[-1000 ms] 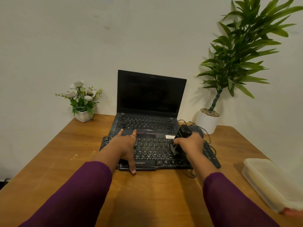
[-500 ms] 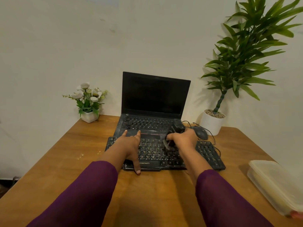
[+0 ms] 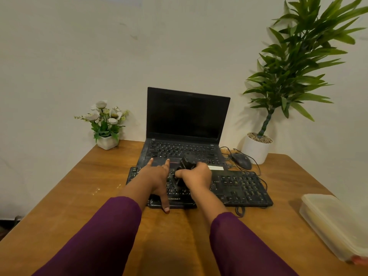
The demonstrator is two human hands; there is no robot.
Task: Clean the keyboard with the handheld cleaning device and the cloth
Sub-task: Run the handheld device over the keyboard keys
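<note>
A black external keyboard [image 3: 239,188] lies on the wooden table [image 3: 69,196] in front of an open laptop [image 3: 187,120]. My right hand [image 3: 196,177] grips a black handheld cleaning device [image 3: 186,166], whose lower end points down onto the keys left of the keyboard's middle. My left hand [image 3: 157,176] lies flat on the keyboard's left part, fingers spread and straight, thumb over the front edge. No cloth is visible.
A grey mouse [image 3: 242,160] with its cable sits right of the laptop. A tall potted plant [image 3: 256,148] stands at the back right, a small flower pot [image 3: 107,140] at the back left. A translucent lidded box [image 3: 334,224] lies at the right edge.
My right hand has slid the cleaning device leftward along the keyboard, from its right-middle toward my left hand. My left hand has stayed pressed on the left part.
</note>
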